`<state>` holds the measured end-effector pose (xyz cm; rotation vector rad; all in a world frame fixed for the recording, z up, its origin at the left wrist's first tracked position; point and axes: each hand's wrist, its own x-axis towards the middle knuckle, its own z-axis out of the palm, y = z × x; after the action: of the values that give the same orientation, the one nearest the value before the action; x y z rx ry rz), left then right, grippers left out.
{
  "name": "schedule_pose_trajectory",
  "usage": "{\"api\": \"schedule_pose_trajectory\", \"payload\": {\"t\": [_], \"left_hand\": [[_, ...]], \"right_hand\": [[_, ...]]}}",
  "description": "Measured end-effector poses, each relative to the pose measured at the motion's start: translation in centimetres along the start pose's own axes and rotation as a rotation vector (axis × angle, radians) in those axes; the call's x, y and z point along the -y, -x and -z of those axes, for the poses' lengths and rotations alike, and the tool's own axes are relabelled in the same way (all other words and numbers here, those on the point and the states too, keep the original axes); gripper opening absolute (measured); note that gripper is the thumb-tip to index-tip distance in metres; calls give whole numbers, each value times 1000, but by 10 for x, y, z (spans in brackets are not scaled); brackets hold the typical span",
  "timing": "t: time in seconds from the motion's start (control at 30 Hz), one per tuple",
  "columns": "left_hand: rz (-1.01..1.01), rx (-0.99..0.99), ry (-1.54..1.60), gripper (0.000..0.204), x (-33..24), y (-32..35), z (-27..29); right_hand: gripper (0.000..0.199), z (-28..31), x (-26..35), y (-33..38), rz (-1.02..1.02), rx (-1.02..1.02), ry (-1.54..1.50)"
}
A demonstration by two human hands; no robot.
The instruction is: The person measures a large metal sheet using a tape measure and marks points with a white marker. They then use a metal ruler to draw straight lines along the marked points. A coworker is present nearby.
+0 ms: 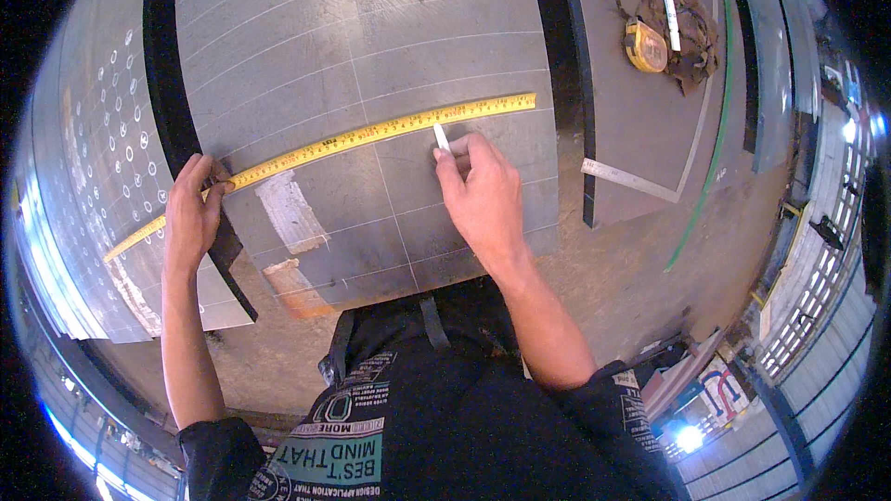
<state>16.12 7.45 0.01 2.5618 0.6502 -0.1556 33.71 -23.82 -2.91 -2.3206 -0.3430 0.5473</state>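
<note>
A yellow tape measure blade [371, 133] lies slantwise across a dark grey metal plate [445, 46] ruled with thin white lines. My left hand [195, 209] pinches the blade at the plate's left edge, and the blade's end runs on past it over the plate to the left. In my right hand [483, 190] a white stick of chalk [440, 136] is held between thumb and fingers. Its tip is at the lower edge of the blade, right of the plate's middle; whether it touches the metal I cannot tell.
On the right-hand plate [631, 130] lie a yellow tape measure case [646, 46], a white marker [667, 5] on a brown rag [691, 56], and a metal square [640, 183]. Dark gaps part the plates. Circled marks cover the left plate [83, 148].
</note>
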Motion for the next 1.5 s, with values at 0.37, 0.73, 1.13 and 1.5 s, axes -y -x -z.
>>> {"api": "schedule_pose_trajectory", "payload": {"t": [0.37, 0.73, 1.13, 1.5], "left_hand": [[14, 15, -29, 21, -1, -1, 0], [13, 12, -17, 19, 1, -1, 0], [-33, 0, -8, 19, -2, -2, -1], [22, 62, 34, 18, -1, -6, -2]], "right_hand": [[19, -1, 3, 0, 12, 18, 27], [19, 71, 44, 19, -59, 272, 381], [19, 43, -19, -12, -47, -98, 51], [18, 40, -21, -13, -40, -86, -5]]}}
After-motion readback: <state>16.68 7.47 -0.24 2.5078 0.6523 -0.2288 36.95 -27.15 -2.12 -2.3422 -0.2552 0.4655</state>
